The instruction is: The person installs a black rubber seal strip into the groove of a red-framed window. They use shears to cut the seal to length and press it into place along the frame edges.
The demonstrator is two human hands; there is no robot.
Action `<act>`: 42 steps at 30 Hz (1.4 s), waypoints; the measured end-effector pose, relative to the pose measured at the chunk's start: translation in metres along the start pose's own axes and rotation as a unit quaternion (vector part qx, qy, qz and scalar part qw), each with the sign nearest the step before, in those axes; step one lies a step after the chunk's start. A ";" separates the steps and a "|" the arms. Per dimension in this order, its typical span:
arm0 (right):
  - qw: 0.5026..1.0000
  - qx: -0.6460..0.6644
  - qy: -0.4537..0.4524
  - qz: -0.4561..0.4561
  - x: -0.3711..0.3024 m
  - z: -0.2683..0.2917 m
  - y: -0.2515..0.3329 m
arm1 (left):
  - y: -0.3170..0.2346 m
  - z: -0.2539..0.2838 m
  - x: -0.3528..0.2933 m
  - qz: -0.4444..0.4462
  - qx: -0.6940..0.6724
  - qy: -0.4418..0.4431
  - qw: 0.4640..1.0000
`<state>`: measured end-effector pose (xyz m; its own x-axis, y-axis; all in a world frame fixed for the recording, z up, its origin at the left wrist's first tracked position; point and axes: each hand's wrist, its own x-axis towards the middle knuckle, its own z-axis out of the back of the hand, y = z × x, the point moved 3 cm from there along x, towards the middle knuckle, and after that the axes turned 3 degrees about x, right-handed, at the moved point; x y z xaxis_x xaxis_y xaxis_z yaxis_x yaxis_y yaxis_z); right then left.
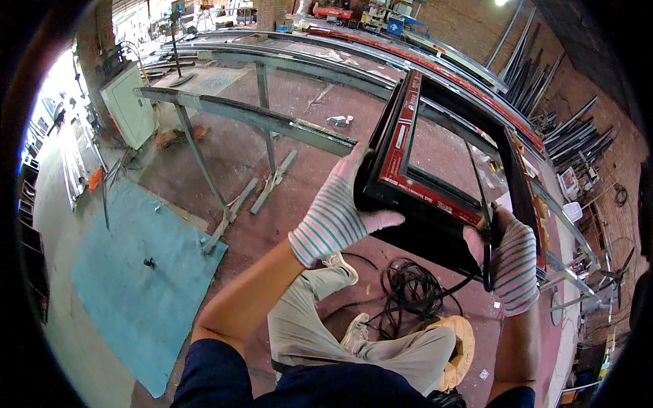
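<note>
1. Here we are with the black frame (pixel 449 197) between our two sets of fingers: the left hand (pixel 337 207) is clamped on its near left corner, thumb in front.
2. On the right hand (pixel 515 262), our fingers close around a thin dark strip (pixel 487 255) by the near right side; whether they also grip the frame, we can't tell.
3. Watch that tilt! If the left fingers slip, that corner could drop; smooth knit gloves on a slick surface might cause it.
4. The red tape (pixel 398 146) could scuff if the frame knocks the metal stand (pixel 316 134), just beyond our left fingers; we can't see whether they touch.
5. Below, between our hands, lies a tangled black cable (pixel 408 289), ready to snag a foot.
6. Left of our left fingers, well apart, lies a blue-green mat (pixel 136 299) on the floor.
</note>
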<state>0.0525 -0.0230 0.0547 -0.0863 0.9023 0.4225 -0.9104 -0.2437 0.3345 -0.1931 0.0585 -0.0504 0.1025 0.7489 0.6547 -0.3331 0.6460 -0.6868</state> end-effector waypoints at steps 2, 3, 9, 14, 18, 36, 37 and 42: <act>1.000 0.000 0.009 -0.005 0.001 0.001 0.001 | 0.006 -0.004 -0.009 0.037 -0.055 -0.008 0.998; 1.000 0.017 0.012 -0.022 0.002 0.001 0.000 | 0.005 -0.005 -0.009 0.054 -0.073 -0.013 0.996; 0.999 0.018 0.033 -0.040 0.007 0.002 0.004 | -0.017 0.003 0.002 0.120 -0.003 0.001 0.993; 0.997 0.025 0.027 -0.067 0.006 0.002 0.005 | -0.031 -0.002 0.007 0.100 0.120 -0.038 0.987; 0.996 0.053 0.019 -0.072 0.007 -0.002 0.005 | -0.031 -0.003 0.009 0.100 0.105 -0.045 0.988; 1.000 -0.013 0.022 0.018 0.012 0.003 0.000 | -0.033 0.035 0.050 -0.126 0.196 0.084 0.969; 0.999 -0.022 0.019 0.029 0.012 0.004 -0.003 | -0.038 0.035 0.063 -0.192 0.175 0.144 0.955; 0.997 -0.069 0.014 0.044 0.014 0.001 -0.007 | -0.044 0.015 0.085 -0.278 0.191 0.351 0.873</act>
<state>0.0577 -0.0089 0.0596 -0.1781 0.8891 0.4216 -0.9455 -0.2733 0.1771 -0.1842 0.0912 0.0400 0.8533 0.3270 0.4061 -0.3229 0.9430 -0.0809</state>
